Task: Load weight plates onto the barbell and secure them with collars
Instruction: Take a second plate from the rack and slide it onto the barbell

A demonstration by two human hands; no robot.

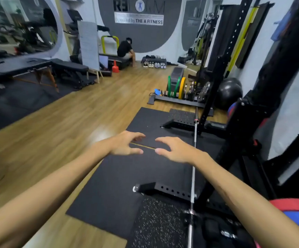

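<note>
- so the barbell (193,158) runs lengthwise away from the viewer, just right of the right hand (176,151).
- right hand nearer; left hand (125,144) farther; both spread, empty.
- plate rack (179,93) lies well ahead.

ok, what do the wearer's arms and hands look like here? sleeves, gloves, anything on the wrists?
Both arms are bare over all that shows, from the frame's lower edge to the fingertips: no sleeves in view. The left hand and right hand wear no gloves, wraps or straps. No watch, band or ring shows on either wrist or on the fingers, though slight motion blur could hide something thin.
</note>
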